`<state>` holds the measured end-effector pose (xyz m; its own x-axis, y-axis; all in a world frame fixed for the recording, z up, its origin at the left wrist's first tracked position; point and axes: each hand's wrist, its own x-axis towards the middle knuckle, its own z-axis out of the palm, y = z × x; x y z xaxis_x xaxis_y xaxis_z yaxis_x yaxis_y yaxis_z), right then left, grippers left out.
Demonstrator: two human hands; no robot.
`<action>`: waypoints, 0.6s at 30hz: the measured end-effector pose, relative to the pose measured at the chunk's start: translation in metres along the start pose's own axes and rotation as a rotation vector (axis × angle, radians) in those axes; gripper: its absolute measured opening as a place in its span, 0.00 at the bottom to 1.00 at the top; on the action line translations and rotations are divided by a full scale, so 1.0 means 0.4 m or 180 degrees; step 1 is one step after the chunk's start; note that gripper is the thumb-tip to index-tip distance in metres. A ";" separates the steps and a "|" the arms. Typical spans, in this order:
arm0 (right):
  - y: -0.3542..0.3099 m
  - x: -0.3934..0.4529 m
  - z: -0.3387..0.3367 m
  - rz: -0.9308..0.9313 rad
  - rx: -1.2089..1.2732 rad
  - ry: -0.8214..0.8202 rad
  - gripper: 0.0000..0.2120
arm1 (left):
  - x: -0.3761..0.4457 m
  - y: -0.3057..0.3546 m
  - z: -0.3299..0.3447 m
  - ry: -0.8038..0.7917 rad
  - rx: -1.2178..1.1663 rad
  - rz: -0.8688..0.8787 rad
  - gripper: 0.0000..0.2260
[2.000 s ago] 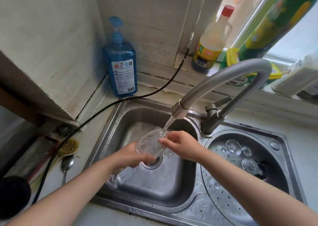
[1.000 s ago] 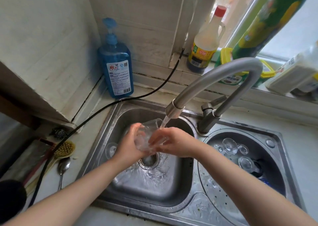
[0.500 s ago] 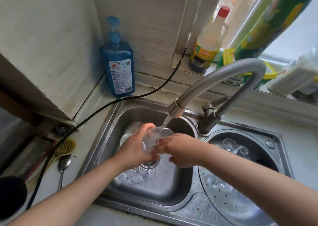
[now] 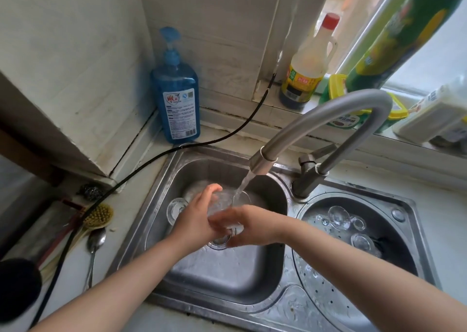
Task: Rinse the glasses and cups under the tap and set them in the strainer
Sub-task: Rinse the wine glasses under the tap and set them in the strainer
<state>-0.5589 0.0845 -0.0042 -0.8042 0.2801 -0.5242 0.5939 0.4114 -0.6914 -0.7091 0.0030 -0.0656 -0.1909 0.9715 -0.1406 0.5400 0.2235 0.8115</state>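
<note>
currently: glass (image 4: 222,202) tilted, mouth toward tap (image 4: 261,163) | left hand (image 4: 195,224) and right hand (image 4: 249,226) both gripping it | strainer (image 4: 326,296) lies right, right hand nearer

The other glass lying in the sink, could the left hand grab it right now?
Probably not yet. The left hand is gripping the glass under the tap. The other glass lies just beside it, nothing covering it, so once freed it looks reachable.

A clear glass (image 4: 222,202) sits tilted under the tap (image 4: 326,122), its mouth catching the running stream over the left basin. Another glass (image 4: 177,209) lies in that basin. Several clear glasses (image 4: 348,224) rest in the round strainer (image 4: 326,299).
</note>
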 end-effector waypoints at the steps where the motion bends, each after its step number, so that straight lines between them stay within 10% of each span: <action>1: 0.016 0.000 -0.003 -0.0105 -0.1045 0.0064 0.27 | 0.000 0.001 0.002 -0.0012 0.0003 -0.0047 0.42; 3: 0.043 0.007 -0.023 -0.0578 -0.2749 0.0561 0.23 | 0.003 0.005 0.003 -0.0006 -0.0135 -0.0168 0.42; 6: 0.041 0.014 -0.051 -0.1105 -0.3020 0.1302 0.20 | 0.016 0.017 -0.002 0.0103 -0.0526 -0.0326 0.41; 10: -0.006 0.023 -0.030 0.0090 -0.1411 0.0419 0.23 | 0.026 0.024 -0.003 0.0082 -0.0450 -0.0274 0.41; 14: -0.021 0.025 -0.032 -0.0074 -0.0182 0.0267 0.22 | 0.019 0.021 0.003 0.0123 -0.0417 -0.0272 0.39; 18: 0.021 0.021 -0.056 -0.0782 -0.2847 0.0286 0.18 | 0.010 0.017 0.011 -0.0005 -0.0300 -0.0303 0.39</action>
<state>-0.5612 0.1095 -0.0031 -0.9260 0.1473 -0.3476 0.1991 0.9729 -0.1180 -0.7026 0.0087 -0.0629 -0.2363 0.9464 -0.2202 0.4401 0.3063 0.8441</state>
